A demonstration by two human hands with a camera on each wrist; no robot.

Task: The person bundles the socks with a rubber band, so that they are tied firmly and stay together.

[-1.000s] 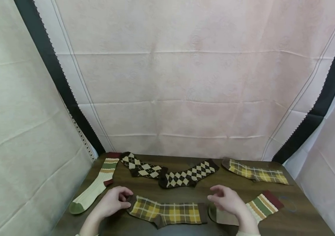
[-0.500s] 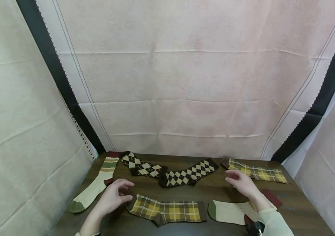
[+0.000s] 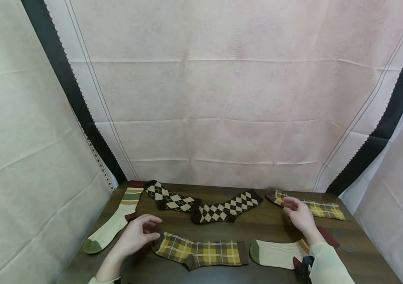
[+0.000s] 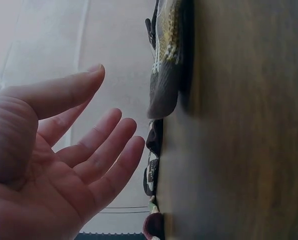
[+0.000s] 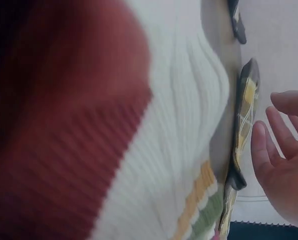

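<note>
The two yellow-and-brown plaid knit socks (image 3: 201, 252) (image 3: 325, 210) carry thin white lines, with dark grey-brown toes. Two ribbed cream knit socks (image 3: 117, 219) (image 3: 276, 253) have green toes, maroon heels and cuffs (plus tan and green stripes). Two black knit socks (image 3: 173, 201) (image 3: 219, 213) bear cream diamonds. The wooden tabletop (image 3: 258, 227) is dark brown, streaked with grain.

Table (image 3: 244, 230): dark brown wood
Left end: cream sock (image 3: 110, 227), green toe toward the front
Back middle: two diamond-patterned socks (image 3: 226, 209), ends touching
Back right: yellow plaid sock (image 3: 323, 209)
Front middle: second plaid sock (image 3: 201, 254)
Front right: another cream sock (image 3: 276, 254), faint blue loop (image 3: 353, 246) beside its cuff
</note>
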